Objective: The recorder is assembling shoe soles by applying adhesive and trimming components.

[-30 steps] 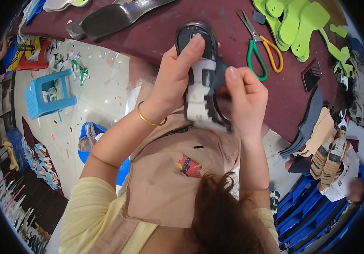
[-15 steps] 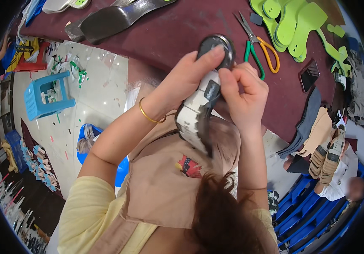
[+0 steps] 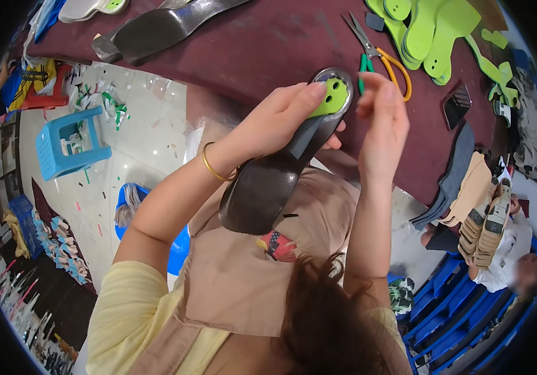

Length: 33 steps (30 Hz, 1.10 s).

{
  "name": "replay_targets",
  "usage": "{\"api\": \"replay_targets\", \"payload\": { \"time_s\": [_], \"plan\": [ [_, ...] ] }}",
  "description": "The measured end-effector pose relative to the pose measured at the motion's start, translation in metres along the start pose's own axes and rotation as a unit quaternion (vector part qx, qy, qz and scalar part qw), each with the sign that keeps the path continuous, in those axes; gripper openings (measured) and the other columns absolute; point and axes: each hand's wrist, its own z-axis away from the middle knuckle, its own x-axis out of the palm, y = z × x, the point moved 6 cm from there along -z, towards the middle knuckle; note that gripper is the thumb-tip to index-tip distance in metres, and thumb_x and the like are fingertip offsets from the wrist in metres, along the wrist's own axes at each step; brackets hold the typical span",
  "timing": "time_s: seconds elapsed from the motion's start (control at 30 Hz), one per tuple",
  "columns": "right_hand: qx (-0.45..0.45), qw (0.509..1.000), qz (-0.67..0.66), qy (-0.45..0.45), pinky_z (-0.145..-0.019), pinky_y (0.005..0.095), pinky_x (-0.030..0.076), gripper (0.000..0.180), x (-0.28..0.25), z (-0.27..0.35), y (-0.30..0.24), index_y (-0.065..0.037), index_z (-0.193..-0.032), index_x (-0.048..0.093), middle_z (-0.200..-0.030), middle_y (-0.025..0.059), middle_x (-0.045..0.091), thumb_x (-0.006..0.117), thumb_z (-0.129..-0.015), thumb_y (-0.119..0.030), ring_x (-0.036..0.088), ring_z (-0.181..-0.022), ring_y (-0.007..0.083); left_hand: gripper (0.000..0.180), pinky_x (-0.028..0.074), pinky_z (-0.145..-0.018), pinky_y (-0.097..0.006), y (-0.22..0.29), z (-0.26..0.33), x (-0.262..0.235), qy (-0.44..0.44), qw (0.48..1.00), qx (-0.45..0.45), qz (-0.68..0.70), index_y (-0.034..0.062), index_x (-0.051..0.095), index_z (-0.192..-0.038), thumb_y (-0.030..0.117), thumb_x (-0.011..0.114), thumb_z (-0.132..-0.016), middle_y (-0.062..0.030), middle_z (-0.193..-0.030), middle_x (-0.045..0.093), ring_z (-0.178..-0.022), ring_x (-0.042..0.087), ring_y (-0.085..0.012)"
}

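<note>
My left hand (image 3: 278,119) is closed round the heel end of a dark, glossy, foot-shaped shoe form (image 3: 262,190). Its thumb presses a lime-green heel piece (image 3: 337,97) with dark holes, which lies on the form's heel inside a shiny rim. The wide toe end slants down toward my lap. Just right of the heel is my right hand (image 3: 384,125), raised, with loosely bent fingers, slightly blurred. It appears apart from the form and holds nothing visible.
Scissors (image 3: 374,56) with green and orange handles lie on the maroon table (image 3: 268,50), near lime-green sole pieces (image 3: 434,40) and a phone (image 3: 456,106). Another dark form (image 3: 168,31) rests at the far left. A blue stool (image 3: 71,144) stands on the floor; a person sits at right.
The shoe form has been turned over: its white side faced up before, and now its dark side with the green heel piece does. My right hand has come off the form, moving right.
</note>
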Motion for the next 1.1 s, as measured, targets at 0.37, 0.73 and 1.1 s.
{"api": "replay_targets", "payload": {
  "time_s": [0.37,0.73,1.1],
  "plan": [
    [-0.029,0.906,0.341,-0.250,-0.066,0.0413,0.043,0.030,0.008,-0.007,-0.013,0.001,-0.082,0.055,-0.073,0.0149,0.057,0.048,-0.095,-0.025,0.054,-0.072,0.0352,0.043,0.051,-0.060,-0.025,-0.007,-0.001,0.005,-0.068,0.993,-0.043,-0.091,-0.0036,0.056,-0.094,0.036,0.040,-0.100,-0.0088,-0.080,0.064,-0.065,0.065,-0.0136],
    [0.110,0.916,-0.325,-0.205,-0.087,0.0354,0.048,0.029,0.028,0.003,0.004,0.000,-0.095,0.055,-0.092,0.0143,0.065,0.048,-0.097,-0.028,0.062,-0.096,0.0269,0.042,0.048,-0.073,-0.027,0.004,-0.015,0.020,-0.018,0.975,0.167,-0.149,-0.0036,0.053,-0.111,0.036,0.046,-0.097,-0.0102,-0.093,0.064,-0.082,0.061,-0.0134],
    [0.172,0.892,-0.409,-0.084,-0.078,0.0423,0.052,0.025,0.001,-0.011,0.034,-0.005,-0.085,0.052,-0.079,0.0110,0.058,0.046,-0.098,-0.026,0.062,-0.073,0.0260,0.018,0.047,-0.056,-0.025,0.025,0.004,0.000,0.058,0.854,0.268,-0.441,0.0030,0.065,-0.086,0.016,0.074,-0.078,-0.0086,-0.077,0.065,-0.064,0.062,-0.0132]
  ]
}}
